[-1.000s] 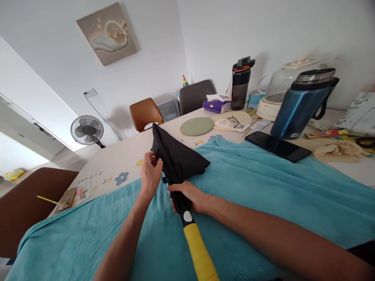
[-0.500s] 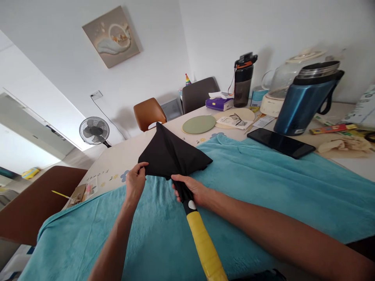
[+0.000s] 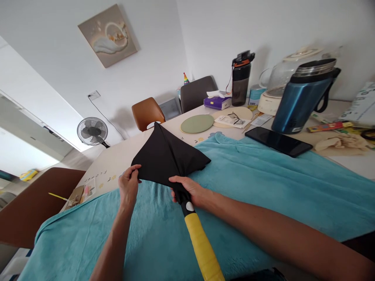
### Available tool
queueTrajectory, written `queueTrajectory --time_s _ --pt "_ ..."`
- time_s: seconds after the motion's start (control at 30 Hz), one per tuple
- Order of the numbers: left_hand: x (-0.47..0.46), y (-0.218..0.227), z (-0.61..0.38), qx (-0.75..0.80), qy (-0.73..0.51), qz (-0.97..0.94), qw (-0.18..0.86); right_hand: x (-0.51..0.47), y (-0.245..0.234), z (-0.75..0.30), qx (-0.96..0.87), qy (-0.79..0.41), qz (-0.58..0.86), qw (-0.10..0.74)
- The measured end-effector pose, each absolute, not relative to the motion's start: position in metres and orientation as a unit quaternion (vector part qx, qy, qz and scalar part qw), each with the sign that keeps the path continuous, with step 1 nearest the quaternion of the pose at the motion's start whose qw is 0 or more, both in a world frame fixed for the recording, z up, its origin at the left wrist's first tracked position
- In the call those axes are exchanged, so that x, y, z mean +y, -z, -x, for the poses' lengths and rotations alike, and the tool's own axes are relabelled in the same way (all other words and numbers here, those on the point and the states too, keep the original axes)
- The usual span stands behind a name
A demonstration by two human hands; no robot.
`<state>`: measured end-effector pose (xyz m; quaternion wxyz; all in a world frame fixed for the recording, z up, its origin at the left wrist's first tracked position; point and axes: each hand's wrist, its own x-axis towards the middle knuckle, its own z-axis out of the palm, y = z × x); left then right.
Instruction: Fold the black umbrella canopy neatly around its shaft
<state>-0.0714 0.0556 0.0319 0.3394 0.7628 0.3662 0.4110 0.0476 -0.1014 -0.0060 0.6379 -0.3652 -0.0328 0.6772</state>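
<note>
A black umbrella point(image 3: 164, 154) with a yellow-wrapped handle point(image 3: 203, 248) lies pointing away from me, its canopy loosely folded. My left hand point(image 3: 129, 183) pinches the left corner of the black fabric and holds it stretched outward. My right hand point(image 3: 189, 189) is wrapped round the gathered cloth and shaft, just above a white round button point(image 3: 189, 206). Some of its fingers are hidden under the umbrella. Beneath both hands spreads a teal blanket point(image 3: 263, 191), draped over the table.
A black phone point(image 3: 278, 141) rests at the blanket's far edge. Behind it stand a blue tumbler point(image 3: 303, 101), a glass kettle point(image 3: 278, 82) and a dark bottle point(image 3: 241, 84). A green placemat point(image 3: 197, 123) and glasses point(image 3: 235, 117) lie further back. A brown chair point(image 3: 41, 199) is at left.
My left hand has drawn the fabric corner outward to the left and slightly down, widening that side of the canopy. The right hand keeps its grip on the umbrella.
</note>
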Motion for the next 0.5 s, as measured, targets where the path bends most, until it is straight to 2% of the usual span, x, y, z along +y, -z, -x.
queueTrajectory --time_s 0.13,0.23,0.37,0.5 --pt "0.055 -0.036 0.073 0.380 -0.394 -0.787 0.285 -0.103 0.002 -0.048 -0.024 -0.675 0.372 0.636" --pt "0.057 -0.034 0.077 0.394 -0.373 -0.815 0.202 -0.104 -0.002 -0.050 -0.025 -0.670 0.386 0.634" --pt "0.057 -0.025 0.080 0.383 -0.248 -0.886 0.079 -0.106 -0.007 -0.054 -0.031 -0.666 0.385 0.638" --pt "0.051 -0.014 0.075 0.343 -0.120 -0.931 0.041 -0.108 -0.012 -0.058 -0.033 -0.658 0.377 0.651"
